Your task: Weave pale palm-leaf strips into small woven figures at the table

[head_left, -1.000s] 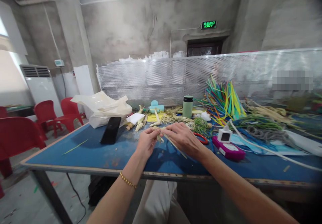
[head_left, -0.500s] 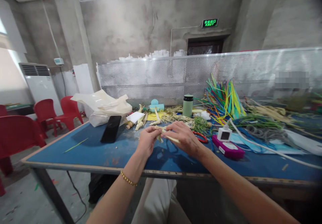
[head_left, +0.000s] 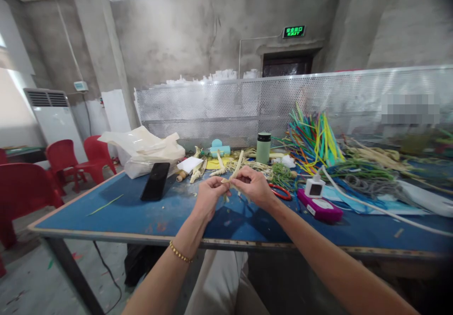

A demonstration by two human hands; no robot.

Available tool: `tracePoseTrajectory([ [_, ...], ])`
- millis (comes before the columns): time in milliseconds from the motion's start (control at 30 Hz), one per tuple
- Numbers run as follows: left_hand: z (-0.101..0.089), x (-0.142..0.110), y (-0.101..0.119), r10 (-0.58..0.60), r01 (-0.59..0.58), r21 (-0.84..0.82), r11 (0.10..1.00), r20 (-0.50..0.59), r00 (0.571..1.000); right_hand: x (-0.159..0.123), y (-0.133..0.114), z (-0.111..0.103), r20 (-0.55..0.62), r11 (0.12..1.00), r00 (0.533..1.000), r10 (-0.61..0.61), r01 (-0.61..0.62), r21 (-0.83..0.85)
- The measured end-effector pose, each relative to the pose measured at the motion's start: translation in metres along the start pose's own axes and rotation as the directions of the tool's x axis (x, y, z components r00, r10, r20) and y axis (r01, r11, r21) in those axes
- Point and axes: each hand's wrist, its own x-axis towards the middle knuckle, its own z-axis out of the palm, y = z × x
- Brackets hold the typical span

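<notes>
- Head view: the pale strip (head_left: 239, 160) now points up between the hands; earlier it slanted down under the right hand (head_left: 255, 190).
- The right grip pinches it; the left hand (head_left: 208, 197) has its grip clamped on its lower end.
- Blue surface (head_left: 130, 220): black phone (head_left: 155, 181), green bottle (head_left: 264, 149).
- Red chairs (head_left: 62, 159) stand beyond its left side.

Two bare forearms reach forward from the lower edge, wrists raised; the left hand (head_left: 209, 194) and right hand (head_left: 254, 186) nearly meet at center, palms turned inward, each with fingers curled and thumb pressed toward the index finger in a pinch
</notes>
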Motion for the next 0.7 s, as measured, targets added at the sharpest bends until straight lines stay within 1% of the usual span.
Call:
tracePoseTrajectory([
  [67,0.0,0.0,0.0,0.001,-0.001,-0.019,1.0,0.017,1.0,0.001,0.002,0.001,-0.008,0.999,0.999,0.037,-0.037,0.015],
  [233,-0.002,0.0,-0.001,0.0,0.001,-0.041,0.999,0.023,1.0,0.0,0.0,0.001,0.045,0.982,0.983,0.176,-0.179,0.059],
  [400,0.0,0.0,-0.002,-0.004,0.005,-0.027,1.0,0.036,0.999,-0.002,-0.004,0.003,0.006,0.976,0.976,0.216,-0.216,0.015],
  [467,0.0,0.001,-0.002,0.008,-0.007,-0.014,1.0,0.036,0.999,-0.002,-0.006,0.005,0.01,0.972,0.972,0.233,-0.234,0.029],
  [533,0.0,0.001,-0.002,0.02,-0.019,-0.007,1.0,0.021,1.0,-0.002,-0.008,0.007,0.04,0.961,0.965,0.259,-0.262,0.093],
  [600,0.0,0.002,-0.002,0.023,-0.024,-0.012,1.0,-0.008,1.0,-0.001,-0.009,0.006,0.082,0.937,0.956,0.281,-0.292,0.19],
  [700,-0.001,0.003,-0.003,0.017,-0.019,-0.041,0.999,-0.058,0.998,-0.003,-0.008,0.001,0.16,0.902,0.946,0.282,-0.318,0.292],
])
